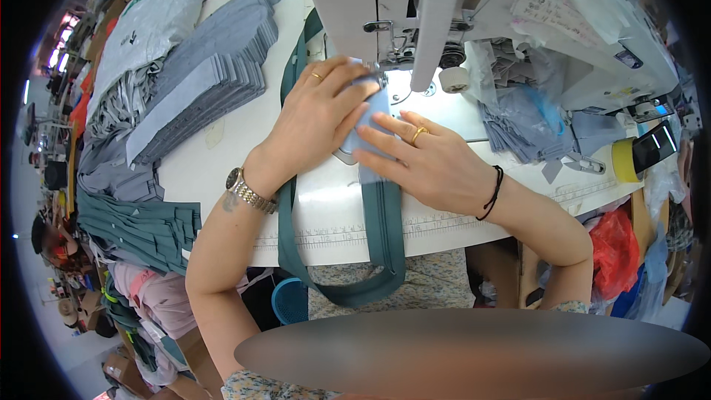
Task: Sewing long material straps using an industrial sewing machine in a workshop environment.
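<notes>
A small blue-grey fabric piece (pixel 377 112) lies on the white sewing machine table, just in front of the needle and presser foot (pixel 381 78). My left hand (pixel 320 107) is closed on its left edge, fingers bent and their tips close to the foot. From the right, my right hand (pixel 429 159) rests on the same piece with fingers stretched and spread. A dark green fabric strip (pixel 385 233) comes out below the fabric piece, hangs over the table's front edge in a loop, and runs back up past my left wrist. Its join with the blue-grey piece is hidden under my fingers.
The sewing machine head (pixel 363 0) rises directly beyond my hands. Stacked grey-blue fabric pieces (pixel 207 96) and folded green pieces (pixel 141 226) lie at left. More cut pieces (pixel 518 126) and a yellow tape roll (pixel 626 161) sit at right. A measuring tape (pixel 437 221) runs along the front edge.
</notes>
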The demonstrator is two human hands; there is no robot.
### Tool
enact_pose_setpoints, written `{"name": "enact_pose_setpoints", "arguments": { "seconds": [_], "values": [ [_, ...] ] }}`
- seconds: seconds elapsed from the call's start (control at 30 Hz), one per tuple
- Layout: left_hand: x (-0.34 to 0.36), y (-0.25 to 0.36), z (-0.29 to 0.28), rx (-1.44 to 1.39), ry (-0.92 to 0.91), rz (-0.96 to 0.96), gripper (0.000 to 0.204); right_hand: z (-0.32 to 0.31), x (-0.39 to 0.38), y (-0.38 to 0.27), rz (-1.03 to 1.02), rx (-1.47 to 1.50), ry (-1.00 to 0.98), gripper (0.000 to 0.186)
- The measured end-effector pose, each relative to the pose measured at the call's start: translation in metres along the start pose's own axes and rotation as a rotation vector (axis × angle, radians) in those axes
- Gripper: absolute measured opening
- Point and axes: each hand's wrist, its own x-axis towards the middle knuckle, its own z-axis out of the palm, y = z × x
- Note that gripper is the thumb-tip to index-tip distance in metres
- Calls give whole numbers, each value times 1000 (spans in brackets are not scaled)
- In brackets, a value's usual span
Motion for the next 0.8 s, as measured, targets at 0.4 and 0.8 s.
{"name": "enact_pose_setpoints", "arguments": {
  "seconds": [0.4,0.8],
  "values": [
    [-1,3,0,-3,68,104,42,2,5,-6,-15,-147,60,40],
    [-1,2,-1,-71,27,88,38,-18,-5,-9,-59,42,134,33]
  ]
}}
